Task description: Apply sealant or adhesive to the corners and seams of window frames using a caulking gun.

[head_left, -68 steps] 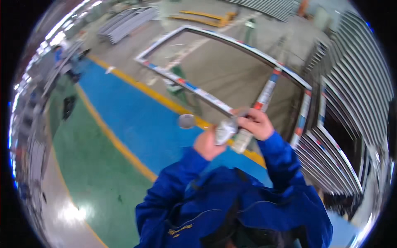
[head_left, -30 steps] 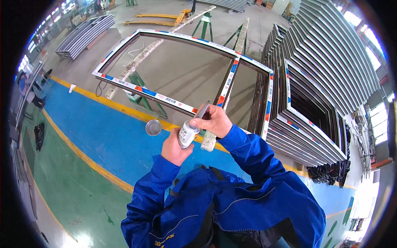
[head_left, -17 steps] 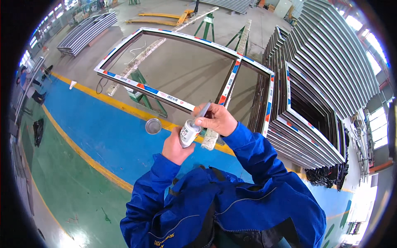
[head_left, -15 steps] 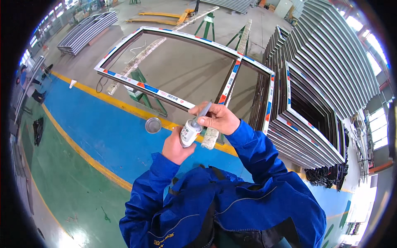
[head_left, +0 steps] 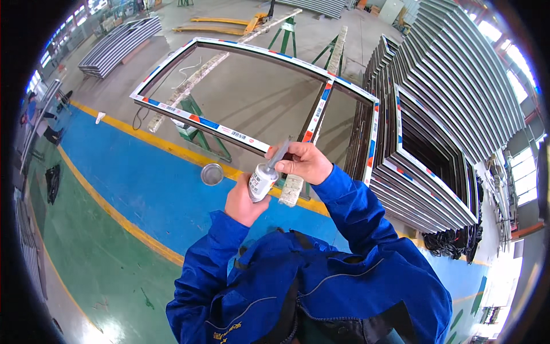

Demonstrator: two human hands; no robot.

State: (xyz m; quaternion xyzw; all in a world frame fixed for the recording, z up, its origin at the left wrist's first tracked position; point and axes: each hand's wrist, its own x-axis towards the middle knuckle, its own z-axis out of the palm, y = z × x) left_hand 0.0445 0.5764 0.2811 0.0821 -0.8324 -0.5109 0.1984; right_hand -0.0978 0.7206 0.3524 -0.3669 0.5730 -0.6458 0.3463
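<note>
My left hand (head_left: 247,200) is wrapped round a small white bottle (head_left: 263,182) with printed sides, tilted in front of my body. Fingers and thumb of my right hand (head_left: 303,163) pinch a slim, flat grey tool (head_left: 278,155) at the bottle's mouth. Its lower end meets the top of the bottle; whether it reaches inside is hidden. Just beyond my hands lies a dark rectangular frame (head_left: 223,131), its faces covered with white, red and blue film and a crossbar dividing it.
Speckled beams (head_left: 292,191) on green trestles (head_left: 197,123) hold the frame up. Left of my hands is a round grey metal tin (head_left: 212,174). Tall stacks of similar frames (head_left: 458,74) rise at the right. A yellow pallet jack (head_left: 220,26) stands far back.
The bottle and the grey tool have shifted very slightly in my hands, both grips kept. The frame and its supports stay put.
</note>
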